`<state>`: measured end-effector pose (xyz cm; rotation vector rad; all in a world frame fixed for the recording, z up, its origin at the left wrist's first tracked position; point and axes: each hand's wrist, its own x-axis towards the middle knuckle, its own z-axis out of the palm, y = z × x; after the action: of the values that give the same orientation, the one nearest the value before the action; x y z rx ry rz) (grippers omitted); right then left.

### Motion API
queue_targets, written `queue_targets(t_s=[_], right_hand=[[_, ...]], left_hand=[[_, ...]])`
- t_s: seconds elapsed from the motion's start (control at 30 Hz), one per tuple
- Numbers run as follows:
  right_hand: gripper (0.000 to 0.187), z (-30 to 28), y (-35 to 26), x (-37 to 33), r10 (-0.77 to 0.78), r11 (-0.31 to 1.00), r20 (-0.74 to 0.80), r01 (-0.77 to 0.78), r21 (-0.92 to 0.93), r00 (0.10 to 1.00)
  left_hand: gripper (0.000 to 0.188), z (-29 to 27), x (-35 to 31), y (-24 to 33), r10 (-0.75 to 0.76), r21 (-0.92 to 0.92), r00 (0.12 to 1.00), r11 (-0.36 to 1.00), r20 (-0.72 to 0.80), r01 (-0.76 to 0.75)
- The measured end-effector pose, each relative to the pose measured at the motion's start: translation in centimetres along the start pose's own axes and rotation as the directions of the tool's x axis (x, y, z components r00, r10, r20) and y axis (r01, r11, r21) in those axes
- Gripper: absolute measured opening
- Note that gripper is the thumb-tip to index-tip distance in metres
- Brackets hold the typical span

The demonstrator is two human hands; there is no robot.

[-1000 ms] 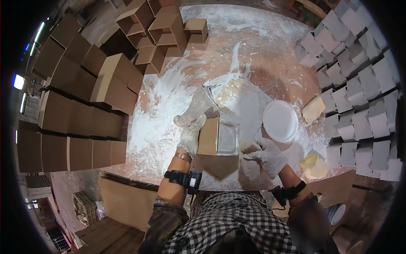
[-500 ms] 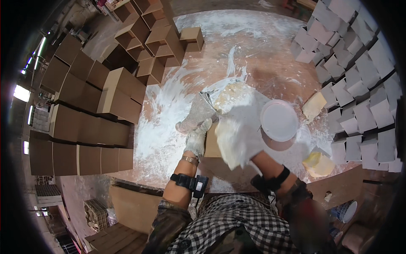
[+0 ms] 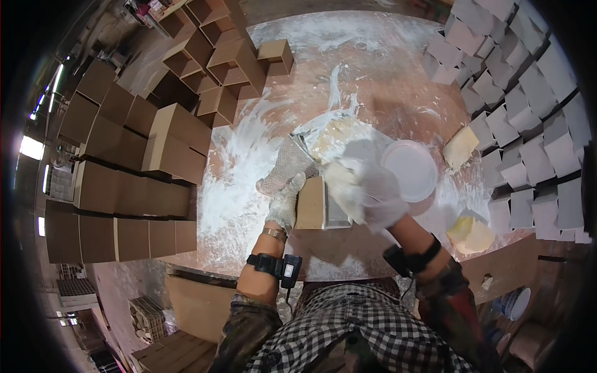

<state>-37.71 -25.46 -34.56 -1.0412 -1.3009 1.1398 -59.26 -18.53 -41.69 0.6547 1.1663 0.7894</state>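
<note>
A small brown cardboard box (image 3: 310,210) stands on the table in front of me, its right part coated wet white-grey. My left hand (image 3: 286,202), in a knitted glove, grips the box at its left side. My right hand (image 3: 382,196), in a whitish glove, is smeared by motion over the box's right side. It holds a cream-coloured piece of sponge (image 3: 344,186), pressed along the coated part. A mesh cloth (image 3: 287,165) lies just beyond my left hand. Beyond the box is a yellowish slab (image 3: 339,138) smeared with white paste.
A round white lid or tub (image 3: 409,171) sits right of my right hand. Two yellowish sponge chunks (image 3: 461,149) lie farther right. Brown boxes (image 3: 134,189) are stacked at left, open ones (image 3: 233,65) behind them. White-coated boxes (image 3: 522,130) stand in rows at right. White smears cover the table (image 3: 236,211).
My right hand and the sponge have moved right, uncovering the box's right part, which shows white-grey. My left hand stays at the box's left side.
</note>
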Motion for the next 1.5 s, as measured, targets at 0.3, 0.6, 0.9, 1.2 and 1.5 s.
queue_targets(t_s=[0.3, 0.6, 0.9, 1.2, 1.5], right_hand=[[0.037, -1.9, 5.8, 1.6, 0.374, 0.614, -0.204, -0.406, -0.677, 0.905], [0.03, 1.3, 9.3, -11.6, 0.264, 0.697, -0.047, -0.225, -0.681, 0.963], [0.039, 0.3, 2.1, -9.0, 0.524, 0.781, -0.226, -0.569, -0.256, 0.821], [0.032, 4.9, 2.7, -9.7, -0.25, 0.668, 0.089, 0.238, -0.705, 0.964], [0.031, -0.1, 8.6, -5.2, 0.061, 0.832, 0.143, 0.029, -0.555, 0.988]], left_hand=[[0.039, 0.3, 0.2, 0.2, 0.073, -0.089, 0.99, 0.994, 0.118, -0.063], [0.04, 0.2, 0.1, 1.2, -0.106, -0.115, 0.99, 0.986, 0.097, 0.117], [0.04, 0.4, -0.1, 0.0, 0.014, -0.093, 0.994, 0.996, 0.108, -0.004], [0.033, -9.0, 2.4, -5.6, 0.644, 0.743, 0.582, 0.033, 0.496, -0.669], [0.045, 3.7, 1.7, -4.5, 0.524, 0.259, 0.851, 0.829, -0.047, -0.496]])
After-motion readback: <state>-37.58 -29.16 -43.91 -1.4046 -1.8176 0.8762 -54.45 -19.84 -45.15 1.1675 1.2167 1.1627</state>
